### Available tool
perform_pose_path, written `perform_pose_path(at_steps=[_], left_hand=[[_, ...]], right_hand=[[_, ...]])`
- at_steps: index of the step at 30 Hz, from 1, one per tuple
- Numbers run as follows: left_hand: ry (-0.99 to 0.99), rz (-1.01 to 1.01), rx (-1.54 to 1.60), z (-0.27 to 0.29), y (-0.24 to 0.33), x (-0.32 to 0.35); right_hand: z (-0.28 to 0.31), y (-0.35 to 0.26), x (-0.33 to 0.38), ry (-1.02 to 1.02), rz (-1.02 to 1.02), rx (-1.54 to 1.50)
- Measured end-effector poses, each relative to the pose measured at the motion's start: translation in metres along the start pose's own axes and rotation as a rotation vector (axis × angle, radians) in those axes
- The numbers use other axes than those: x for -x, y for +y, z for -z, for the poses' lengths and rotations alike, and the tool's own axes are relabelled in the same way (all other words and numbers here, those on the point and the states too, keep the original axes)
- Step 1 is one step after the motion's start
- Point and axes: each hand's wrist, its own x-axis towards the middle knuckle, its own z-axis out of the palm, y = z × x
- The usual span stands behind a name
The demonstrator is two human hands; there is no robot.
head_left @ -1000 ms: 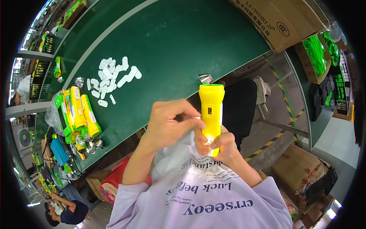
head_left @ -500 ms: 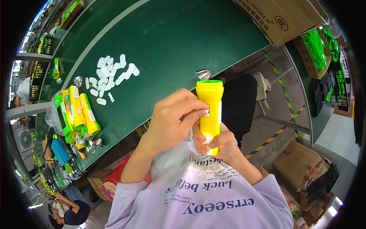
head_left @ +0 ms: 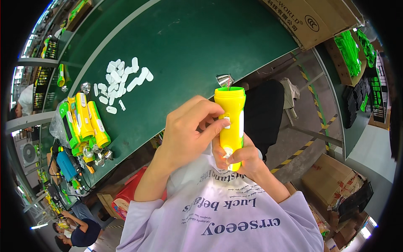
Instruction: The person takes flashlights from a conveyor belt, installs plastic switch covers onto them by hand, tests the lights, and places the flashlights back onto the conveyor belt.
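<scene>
A yellow flashlight body (head_left: 232,122) with a green rim stands upright in front of my chest, and a silver reflector (head_left: 225,80) pokes out of its top. My right hand (head_left: 239,157) grips its lower end from below. My left hand (head_left: 189,132) lies against its side, with the fingertips pressing a small white switch piece (head_left: 226,122) on the body. A pile of the same white switch pieces (head_left: 121,82) lies on the green table (head_left: 189,46) beyond.
Several yellow and green flashlight bodies (head_left: 84,124) with silver reflectors lie at the table's left edge. A cardboard box (head_left: 315,17) sits at the top right, more boxes (head_left: 336,185) on the floor at right. Other people (head_left: 79,229) sit at the lower left.
My left hand has closed over the flashlight's side and its fingers now press the white switch piece. The flashlight has stayed upright in nearly the same place.
</scene>
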Motion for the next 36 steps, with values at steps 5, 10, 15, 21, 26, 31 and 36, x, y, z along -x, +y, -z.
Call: perform_pose_path(at_steps=[5,10,15,21,26,31,36], left_hand=[[-0.098,-0.142,-0.147,0.006,-0.008,0.004],[-0.142,-0.077,-0.167,0.003,-0.007,0.008],[-0.285,0.131,-0.040,0.013,-0.014,0.002],[-0.388,0.087,-0.161,0.008,-0.013,-0.001],[-0.280,0.372,0.104,-0.016,-0.019,0.013],[-0.304,0.589,0.913,-0.043,-0.041,0.030],[-0.327,0.678,0.864,-0.065,-0.037,0.028]], right_hand=[[-0.010,0.000,0.007,0.047,-0.049,0.018],[-0.006,0.004,0.010,0.112,-0.092,0.029],[-0.007,0.008,0.015,0.122,-0.116,0.009],[-0.001,0.016,0.019,0.150,-0.133,-0.049],[0.002,0.020,0.022,0.134,-0.036,-0.207],[-0.004,0.020,0.021,0.146,0.029,-0.185],[0.003,0.027,0.019,0.204,0.122,-0.144]])
